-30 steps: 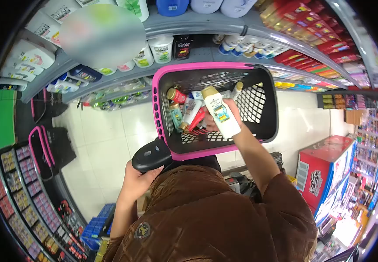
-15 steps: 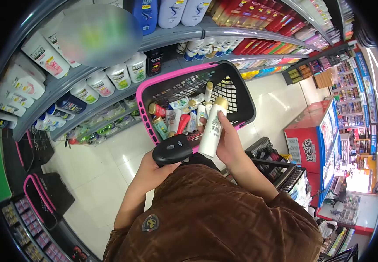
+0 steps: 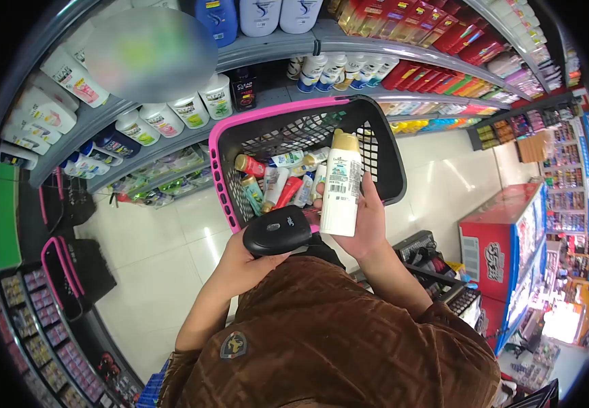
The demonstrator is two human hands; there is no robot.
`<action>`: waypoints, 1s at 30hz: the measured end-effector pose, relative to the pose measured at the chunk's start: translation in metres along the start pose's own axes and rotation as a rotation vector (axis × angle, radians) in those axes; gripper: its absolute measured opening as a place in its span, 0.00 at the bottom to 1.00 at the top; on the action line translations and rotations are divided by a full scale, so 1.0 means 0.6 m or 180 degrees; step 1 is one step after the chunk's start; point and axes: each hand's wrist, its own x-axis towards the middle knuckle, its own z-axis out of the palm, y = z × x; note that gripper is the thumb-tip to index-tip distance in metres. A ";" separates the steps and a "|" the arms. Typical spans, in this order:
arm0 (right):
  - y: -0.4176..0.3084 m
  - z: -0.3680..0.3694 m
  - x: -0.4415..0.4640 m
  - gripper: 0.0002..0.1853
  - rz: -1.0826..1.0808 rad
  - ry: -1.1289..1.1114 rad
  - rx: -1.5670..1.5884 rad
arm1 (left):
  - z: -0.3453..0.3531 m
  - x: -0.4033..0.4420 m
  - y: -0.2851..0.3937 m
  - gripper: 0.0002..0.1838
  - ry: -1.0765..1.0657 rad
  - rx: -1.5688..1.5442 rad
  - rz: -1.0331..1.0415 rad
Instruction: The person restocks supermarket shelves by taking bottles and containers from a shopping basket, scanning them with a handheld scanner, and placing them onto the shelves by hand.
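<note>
My right hand [image 3: 369,221] is closed round a white bottle [image 3: 341,187] with a gold cap, held nearly upright, its barcode label facing me. In my left hand [image 3: 243,268] is a black handheld scanner [image 3: 277,232], its head pointed toward the bottle and just left of it. Behind both hands stands a black basket [image 3: 393,160] with a pink rim. Several bottles and tubes lie inside it, among them a red tube [image 3: 287,192] and a red bottle with a gold cap [image 3: 249,165].
Shelves [image 3: 267,51] of shampoo bottles curve across the back. More black baskets with pink handles [image 3: 77,279] are on the left floor. A red and blue freezer [image 3: 495,258] stands at the right, with a black rack [image 3: 437,275] nearer me.
My right hand has brought the bottle out of the basket toward me and turned its label round. My left hand has moved the scanner right, closer to the bottle.
</note>
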 end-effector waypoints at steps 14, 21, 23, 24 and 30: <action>-0.199 -0.144 -0.025 0.36 -0.0311 -0.0530 -0.1228 | 0.243 0.142 0.030 0.13 0.0788 0.0314 -0.0233; -0.248 -0.202 0.003 0.37 -0.0058 -0.0591 -0.1100 | 0.279 0.216 -0.003 0.11 0.0959 0.0545 -0.0314; -0.250 -0.215 0.015 0.37 0.0045 -0.0512 -0.1041 | 0.276 0.225 -0.011 0.13 0.0907 0.0535 -0.0509; -0.249 -0.221 0.020 0.37 0.0060 -0.0484 -0.1024 | 0.273 0.229 -0.016 0.14 0.0851 0.0600 -0.0520; -0.250 -0.237 0.046 0.37 0.0173 -0.0393 -0.0933 | 0.276 0.252 -0.027 0.14 0.0976 0.0481 -0.0773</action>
